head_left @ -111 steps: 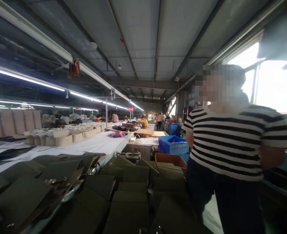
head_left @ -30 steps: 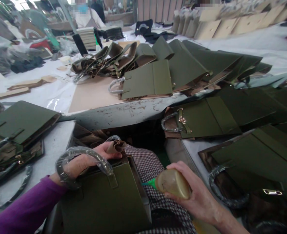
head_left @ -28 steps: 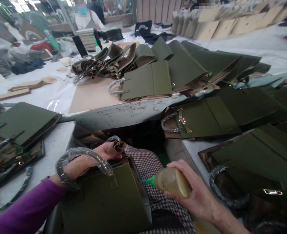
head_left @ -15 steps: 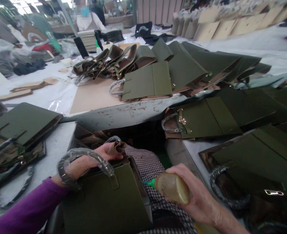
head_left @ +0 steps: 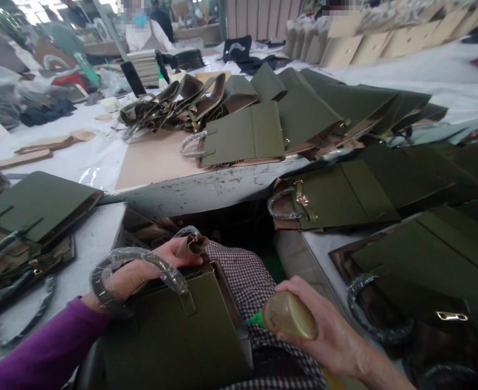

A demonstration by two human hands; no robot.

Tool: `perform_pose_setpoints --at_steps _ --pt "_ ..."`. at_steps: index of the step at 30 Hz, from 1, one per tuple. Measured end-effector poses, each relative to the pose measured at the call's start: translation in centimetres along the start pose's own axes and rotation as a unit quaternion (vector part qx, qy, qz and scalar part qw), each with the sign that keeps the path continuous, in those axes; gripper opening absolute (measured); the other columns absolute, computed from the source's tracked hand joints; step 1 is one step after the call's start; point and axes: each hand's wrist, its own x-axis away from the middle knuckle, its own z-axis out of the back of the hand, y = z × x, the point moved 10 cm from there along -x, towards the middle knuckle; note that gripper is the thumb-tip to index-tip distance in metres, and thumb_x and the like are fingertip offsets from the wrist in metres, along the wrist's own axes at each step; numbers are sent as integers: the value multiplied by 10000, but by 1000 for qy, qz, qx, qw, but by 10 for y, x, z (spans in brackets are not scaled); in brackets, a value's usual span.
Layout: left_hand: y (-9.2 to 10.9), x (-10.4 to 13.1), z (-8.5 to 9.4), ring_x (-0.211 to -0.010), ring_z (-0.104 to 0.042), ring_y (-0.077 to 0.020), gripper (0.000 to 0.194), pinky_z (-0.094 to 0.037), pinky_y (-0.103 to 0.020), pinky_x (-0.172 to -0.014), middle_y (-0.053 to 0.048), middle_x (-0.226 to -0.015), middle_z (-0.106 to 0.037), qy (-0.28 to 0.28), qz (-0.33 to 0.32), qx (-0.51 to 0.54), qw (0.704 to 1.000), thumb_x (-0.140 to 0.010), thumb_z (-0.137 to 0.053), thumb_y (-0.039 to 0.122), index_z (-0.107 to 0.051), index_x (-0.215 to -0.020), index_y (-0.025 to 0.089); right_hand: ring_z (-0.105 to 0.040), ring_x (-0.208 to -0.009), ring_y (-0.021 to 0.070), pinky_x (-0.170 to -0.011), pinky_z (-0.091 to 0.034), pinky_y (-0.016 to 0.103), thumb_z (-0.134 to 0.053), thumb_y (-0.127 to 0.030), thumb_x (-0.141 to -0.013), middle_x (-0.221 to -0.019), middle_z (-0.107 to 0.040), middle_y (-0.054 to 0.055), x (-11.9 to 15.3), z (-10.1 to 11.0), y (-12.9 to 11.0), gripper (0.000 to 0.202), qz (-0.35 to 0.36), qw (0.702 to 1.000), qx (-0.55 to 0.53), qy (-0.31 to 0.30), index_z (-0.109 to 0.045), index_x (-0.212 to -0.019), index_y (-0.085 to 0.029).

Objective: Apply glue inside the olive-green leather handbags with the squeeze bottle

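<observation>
An olive-green handbag [head_left: 174, 336] rests on my lap over a checked apron [head_left: 239, 265]. My left hand [head_left: 169, 254] reaches through its plastic-wrapped handle [head_left: 137, 257] and is closed on the brown lining [head_left: 192, 245] at the bag's top. My right hand [head_left: 316, 319] grips a squeeze bottle [head_left: 291, 315] of yellowish liquid with a green nozzle [head_left: 257, 318]. The nozzle tip points left, at the open side edge of the bag; whether it touches cannot be made out.
More green handbags lie on the bench to the right [head_left: 344, 195], on the left table [head_left: 39, 200] and across the white table [head_left: 239, 135] ahead. A dark phone-like slab [head_left: 132, 78] stands on a pole. A person [head_left: 149, 35] in a blue mask is at the back.
The bottle's nozzle has moved slightly down along the bag's side edge and tilted. My left hand still holds the lining, with the handle shifted a little to the left.
</observation>
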Motion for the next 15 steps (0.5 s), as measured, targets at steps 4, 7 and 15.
perform_pose_setpoints --at_steps 4,7,15 --pt "0 0 0 -907 -635 -199 465 -511 -350 -919 -21 -950 -709 9 3 -2 1000 -809 -900 521 -724 -1066 175 -711 -1016 246 -884 -610 314 -826 -349 -891 -1157 -671 47 -2 14 -3 545 1 997 8 71 -515 -1338 -315" --pt "-2 0 1 -902 -619 -195 510 -496 -340 -897 -20 -938 -691 14 1 -8 1000 -794 -904 557 -715 -1057 163 -694 -995 245 -879 -602 320 -786 -442 -937 -1121 -654 51 -3 19 -3 477 4 995 1 101 -533 -1315 -295" --pt "-1 1 0 -902 -610 -184 476 -481 -319 -876 -17 -944 -684 10 2 -20 1000 -812 -891 542 -698 -1014 157 -684 -972 242 -837 -604 312 -790 -433 -953 -1115 -650 67 -5 12 -5 503 47 994 -8 98 -523 -1346 -265"
